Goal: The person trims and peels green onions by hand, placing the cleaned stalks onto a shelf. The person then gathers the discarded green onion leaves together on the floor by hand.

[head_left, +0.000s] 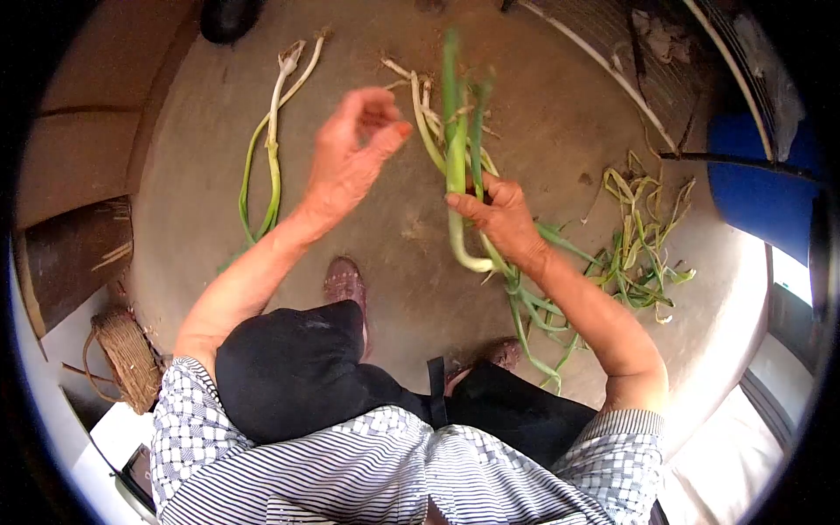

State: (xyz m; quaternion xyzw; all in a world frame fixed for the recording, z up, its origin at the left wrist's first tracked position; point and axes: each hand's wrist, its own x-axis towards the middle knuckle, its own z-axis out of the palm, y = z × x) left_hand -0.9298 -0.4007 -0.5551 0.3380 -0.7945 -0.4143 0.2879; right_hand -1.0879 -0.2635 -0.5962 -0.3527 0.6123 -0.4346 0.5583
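Note:
My right hand [503, 214] is closed around a green onion [456, 162], thumb across its stalk. The onion's white end points toward me and its green leaves point away. My left hand [354, 144] is raised to the left of it, slightly blurred, with bent fingers apart from the thumb and nothing visible between them. Below the right hand and forearm, several more green onions [425, 131] lie on the floor, partly hidden. Farther left on the floor are long green onions [273, 149] with roots facing away.
Stripped, wilted onion leaves [634, 241] lie in a heap at the right. A blue container [757, 166] and a wire rack [665, 79] stand beyond. A woven brown bundle [129, 359] is at the lower left. My shoes [346, 284] rest on the concrete floor [394, 297].

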